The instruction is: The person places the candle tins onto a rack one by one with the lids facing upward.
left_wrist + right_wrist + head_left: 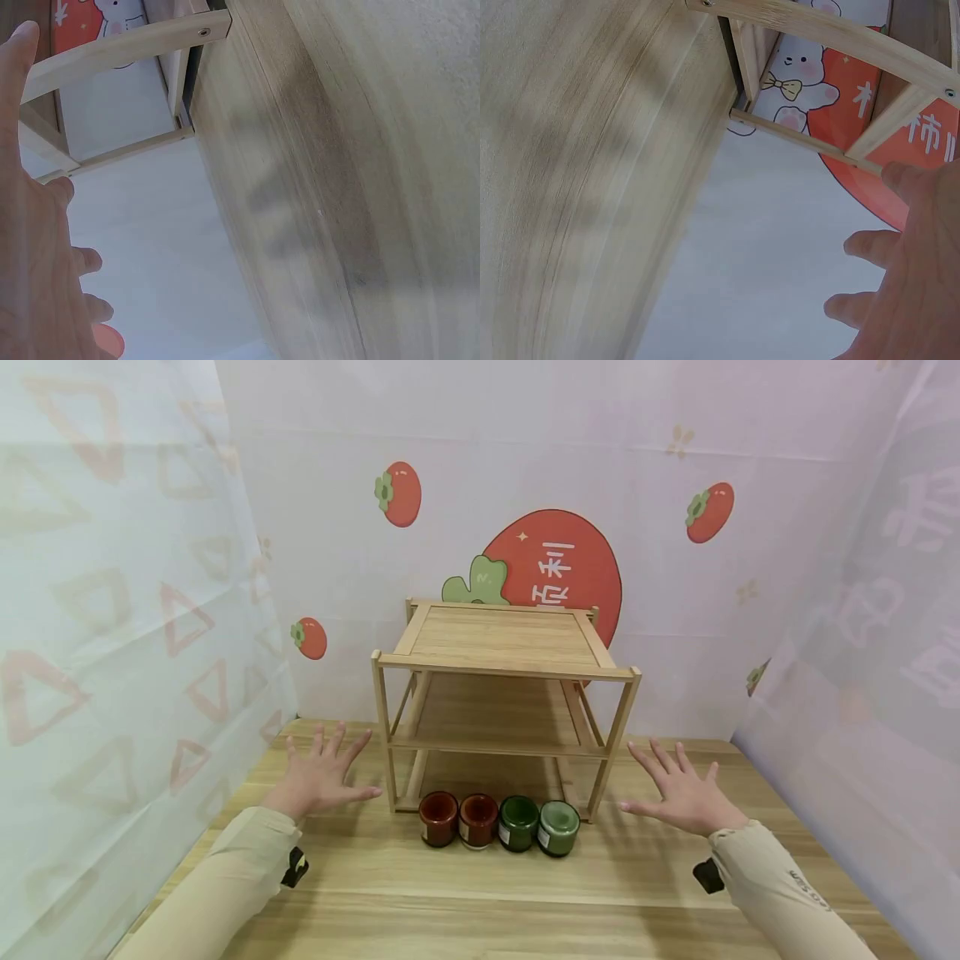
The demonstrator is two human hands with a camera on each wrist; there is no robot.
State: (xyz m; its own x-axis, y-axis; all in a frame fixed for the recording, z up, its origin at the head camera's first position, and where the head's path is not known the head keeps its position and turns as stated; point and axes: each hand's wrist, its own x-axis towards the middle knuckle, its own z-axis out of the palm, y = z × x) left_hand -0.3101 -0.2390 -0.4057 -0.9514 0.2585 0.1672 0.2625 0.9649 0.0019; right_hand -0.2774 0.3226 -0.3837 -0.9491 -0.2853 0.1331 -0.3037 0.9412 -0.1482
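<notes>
A light wooden shelf rack (502,668) with a flat top and lower tiers stands in the middle of the head view. Before its front foot sit glass jars in a row: a brown-red jar (438,818), another brown-red jar (478,820), a dark green jar (518,822) and a pale green jar (558,828). To the left of the rack my left hand (318,777) is spread with fingers straight, holding nothing. On the other side my right hand (686,793) is likewise spread, apart from the rack. Both wrist views show the rack's side frame near the fingers.
The wooden tabletop (465,910) extends in front of the jars and to both sides. A white patterned sheet (322,527) with printed persimmons hangs behind the rack, and similar sheets close off the left and right sides.
</notes>
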